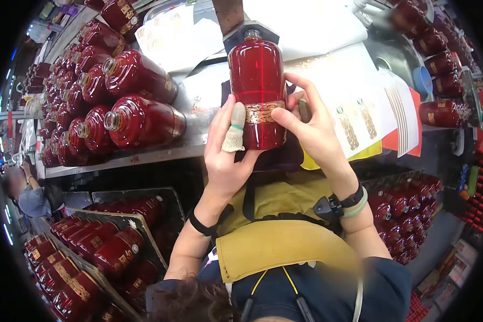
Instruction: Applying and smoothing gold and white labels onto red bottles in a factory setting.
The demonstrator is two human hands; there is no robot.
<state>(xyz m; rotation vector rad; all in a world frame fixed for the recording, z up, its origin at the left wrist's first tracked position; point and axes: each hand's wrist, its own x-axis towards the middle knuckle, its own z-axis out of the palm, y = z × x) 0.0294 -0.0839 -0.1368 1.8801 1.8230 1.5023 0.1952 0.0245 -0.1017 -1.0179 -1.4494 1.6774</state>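
- The red glass bottle (pixel 256 70) is gripped at upper centre between the left hand (pixel 224 161) and the right hand (pixel 319 131); its gold label (pixel 257 113) is touched by the right thumb.
- Its long axis is aligned vertically, neck pointed toward the top edge.
- Red bottles (pixel 145 121) are stacked sideways at upper left.

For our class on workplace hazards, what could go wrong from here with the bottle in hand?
The thumb of the right hand is on the gold-patterned band, which might smudge or shift. The cloth finger cover on the left hand could weaken the grip on the glossy red bottle. Other red bottles crowd together at left; a bump might knock them over.
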